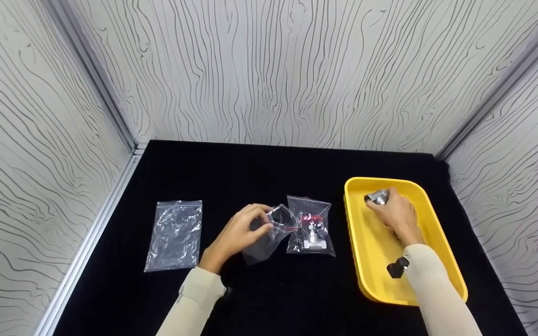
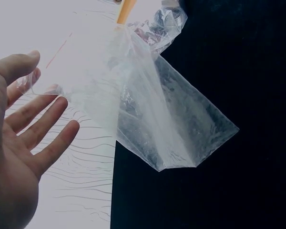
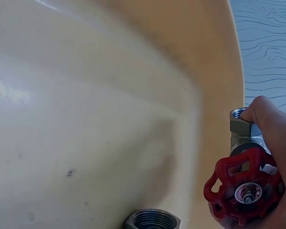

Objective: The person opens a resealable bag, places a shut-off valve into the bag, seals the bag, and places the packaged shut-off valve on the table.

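With thumb and fingers, my left hand (image 1: 243,228) pinches the mouth of a clear zip bag (image 2: 176,119). The bag's mouth gapes and its body hangs down over the black cloth. Over the yellow tray, my right hand (image 1: 397,214) grips a steel valve (image 3: 248,183) with a red handwheel, thumb against its threaded end. A second threaded metal end (image 3: 152,220) shows at the bottom of the right wrist view, the rest of it cut off. Just right of the left hand, a bagged valve (image 1: 313,235) with a red handle lies on the cloth.
The yellow tray (image 1: 360,261) stands at the right on the black cloth (image 1: 250,172). Another clear zip bag (image 1: 174,235) lies flat at the left. Patterned wall panels (image 1: 269,70) enclose the back and both sides.
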A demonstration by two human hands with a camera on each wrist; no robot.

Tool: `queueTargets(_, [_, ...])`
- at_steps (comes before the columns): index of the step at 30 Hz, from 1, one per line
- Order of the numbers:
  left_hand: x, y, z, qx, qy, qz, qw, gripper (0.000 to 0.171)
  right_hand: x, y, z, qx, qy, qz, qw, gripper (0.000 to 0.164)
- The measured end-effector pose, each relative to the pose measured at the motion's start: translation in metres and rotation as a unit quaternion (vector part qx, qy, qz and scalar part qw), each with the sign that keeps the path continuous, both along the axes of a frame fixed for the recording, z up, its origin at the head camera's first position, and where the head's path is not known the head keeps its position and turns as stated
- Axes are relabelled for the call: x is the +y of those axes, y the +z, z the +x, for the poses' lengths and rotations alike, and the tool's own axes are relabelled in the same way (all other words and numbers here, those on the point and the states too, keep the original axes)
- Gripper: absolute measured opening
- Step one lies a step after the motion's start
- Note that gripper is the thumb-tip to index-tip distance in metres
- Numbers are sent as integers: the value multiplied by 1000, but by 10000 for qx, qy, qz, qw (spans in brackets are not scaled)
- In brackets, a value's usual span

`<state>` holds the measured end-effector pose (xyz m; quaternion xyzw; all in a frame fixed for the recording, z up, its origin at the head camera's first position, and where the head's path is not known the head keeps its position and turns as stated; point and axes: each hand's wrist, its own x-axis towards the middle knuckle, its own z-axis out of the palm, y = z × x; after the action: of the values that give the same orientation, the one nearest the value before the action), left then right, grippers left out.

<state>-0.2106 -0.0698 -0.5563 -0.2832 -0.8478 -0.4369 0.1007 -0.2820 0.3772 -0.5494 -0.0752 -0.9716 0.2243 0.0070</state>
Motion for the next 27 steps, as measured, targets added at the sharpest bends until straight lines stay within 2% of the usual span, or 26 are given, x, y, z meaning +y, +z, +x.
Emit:
queueTargets(10, [0, 0, 1, -209, 54, -117, 9997, 17, -13, 10, 7, 372, 48, 108, 9992, 67])
queueTargets(27, [2, -1, 0, -66, 73, -120, 9999, 17, -30, 32, 22, 494, 262, 54, 9984, 70])
